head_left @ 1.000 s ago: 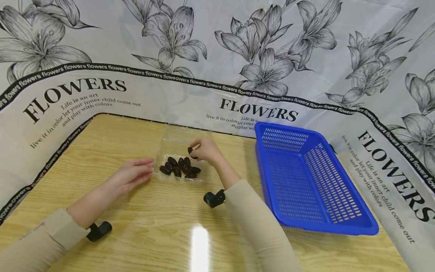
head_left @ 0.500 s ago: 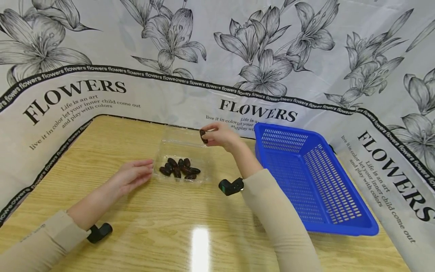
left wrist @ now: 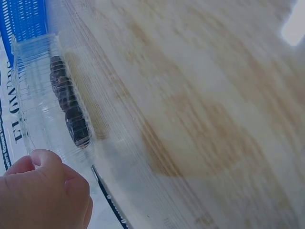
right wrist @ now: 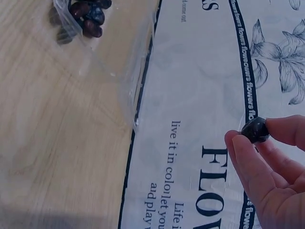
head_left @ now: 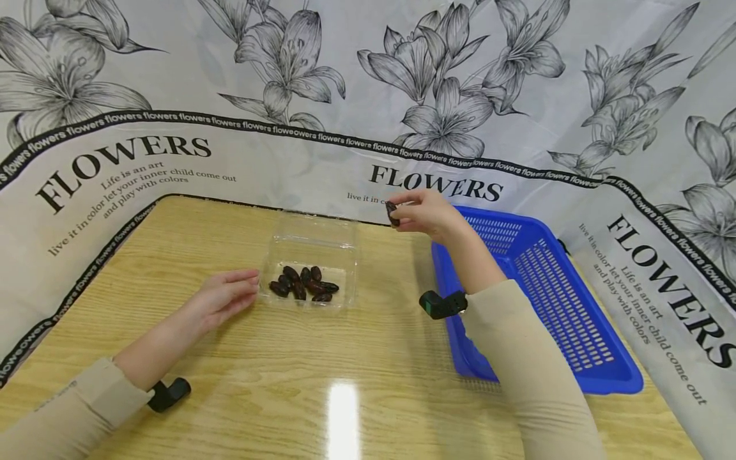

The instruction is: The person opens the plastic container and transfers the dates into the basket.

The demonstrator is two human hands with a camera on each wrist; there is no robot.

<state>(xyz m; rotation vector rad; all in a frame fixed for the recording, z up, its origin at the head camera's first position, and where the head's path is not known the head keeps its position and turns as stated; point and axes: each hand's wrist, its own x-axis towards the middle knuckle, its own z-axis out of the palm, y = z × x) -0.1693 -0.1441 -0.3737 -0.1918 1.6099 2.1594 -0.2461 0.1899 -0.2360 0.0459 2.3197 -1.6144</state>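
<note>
A dark, glossy date point(head_left: 392, 214) is pinched between the thumb and fingertips of my right hand point(head_left: 428, 214), raised off the table by the blue basket's far left corner. The same date point(right wrist: 255, 130) shows end-on in the right wrist view. Several more dates point(head_left: 299, 284) lie in the clear plastic box point(head_left: 347, 255), whose lid stands open toward the back. My left hand point(head_left: 227, 297) has its fingers extended, the tips touching the box's left side. In the left wrist view, thumb and fingers of the left hand point(left wrist: 47, 191) meet the end of the box.
A blue slotted basket point(head_left: 609, 383) stands on the right of the wooden table point(head_left: 276, 390), partly hidden by the right forearm. A white flower-printed cloth point(head_left: 322, 172) rises behind and along the sides. Black wrist cameras point(head_left: 443, 305) hang below both wrists.
My right hand has lifted a date out of the clear box and carried it right and up, toward the blue basket. The left hand has stayed at the box.
</note>
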